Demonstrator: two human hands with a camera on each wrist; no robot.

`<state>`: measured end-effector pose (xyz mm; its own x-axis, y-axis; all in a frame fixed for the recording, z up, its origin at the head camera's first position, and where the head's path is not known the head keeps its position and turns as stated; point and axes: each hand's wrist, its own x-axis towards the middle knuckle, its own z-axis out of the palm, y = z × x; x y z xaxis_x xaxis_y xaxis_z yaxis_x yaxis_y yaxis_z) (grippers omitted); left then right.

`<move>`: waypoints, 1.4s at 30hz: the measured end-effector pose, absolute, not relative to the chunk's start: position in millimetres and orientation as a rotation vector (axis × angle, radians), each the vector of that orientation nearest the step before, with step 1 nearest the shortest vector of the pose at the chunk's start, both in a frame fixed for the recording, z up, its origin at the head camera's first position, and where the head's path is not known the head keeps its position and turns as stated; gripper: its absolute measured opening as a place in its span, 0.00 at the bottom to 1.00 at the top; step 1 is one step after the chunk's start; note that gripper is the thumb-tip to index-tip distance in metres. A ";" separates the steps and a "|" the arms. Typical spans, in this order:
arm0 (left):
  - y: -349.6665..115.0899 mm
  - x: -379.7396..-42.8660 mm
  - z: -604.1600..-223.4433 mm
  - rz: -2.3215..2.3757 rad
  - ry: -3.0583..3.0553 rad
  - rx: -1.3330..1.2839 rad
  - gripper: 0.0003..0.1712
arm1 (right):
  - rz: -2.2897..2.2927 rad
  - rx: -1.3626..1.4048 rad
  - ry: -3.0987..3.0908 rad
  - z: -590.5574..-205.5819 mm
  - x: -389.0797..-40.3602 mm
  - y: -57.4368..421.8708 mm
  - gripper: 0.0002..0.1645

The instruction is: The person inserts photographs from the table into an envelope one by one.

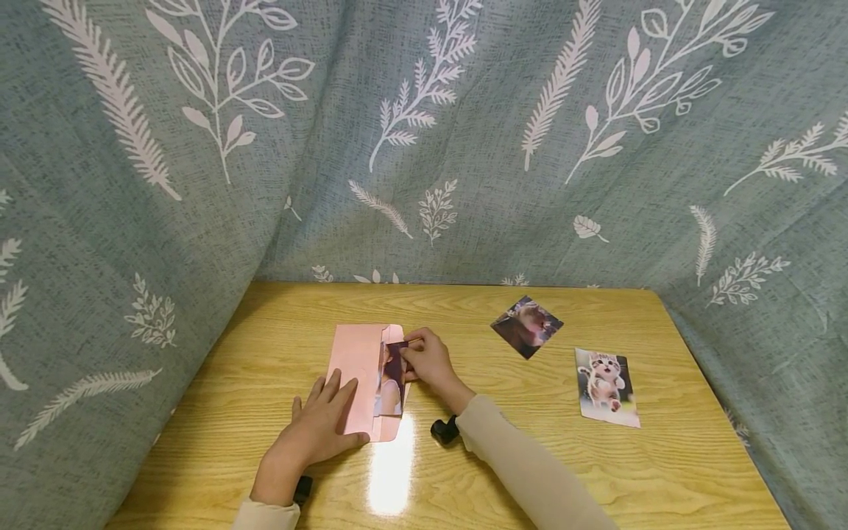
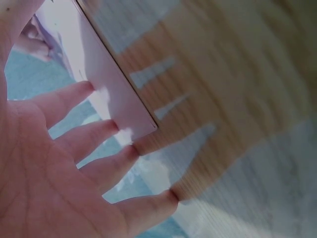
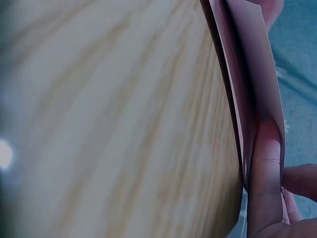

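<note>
- One left hand (image 1: 316,425), fingers spread apart, is touching a flat pink paper envelope (image 1: 358,347), lower centre.
- The right hand (image 1: 430,362) is pinching a thin rectangular photo (image 1: 391,384).

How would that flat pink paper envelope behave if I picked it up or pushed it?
The flat pink paper envelope would probably feel light and bend easily, since its edge looks thin in the left-wrist view. Lying flat, it seems unlikely to roll or tip. Without the left hand on it, it might slide, as the brown wooden table looks glossy.
</note>
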<state>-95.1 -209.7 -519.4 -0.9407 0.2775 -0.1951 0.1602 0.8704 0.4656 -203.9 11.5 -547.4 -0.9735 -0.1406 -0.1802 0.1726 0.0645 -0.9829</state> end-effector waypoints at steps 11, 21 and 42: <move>-209.2 -95.7 -518.5 0.646 2.787 0.335 0.57 | -1.950 -0.010 2.202 -544.5 -201.1 -1.2 0.12; -209.5 -95.1 -518.1 0.652 2.806 0.338 0.56 | -1.927 -0.009 2.236 -541.6 -201.6 -9.7 0.12; -207.3 -94.3 -516.5 0.654 2.802 0.324 0.57 | -1.917 -0.075 2.002 -536.1 -175.6 30.1 0.18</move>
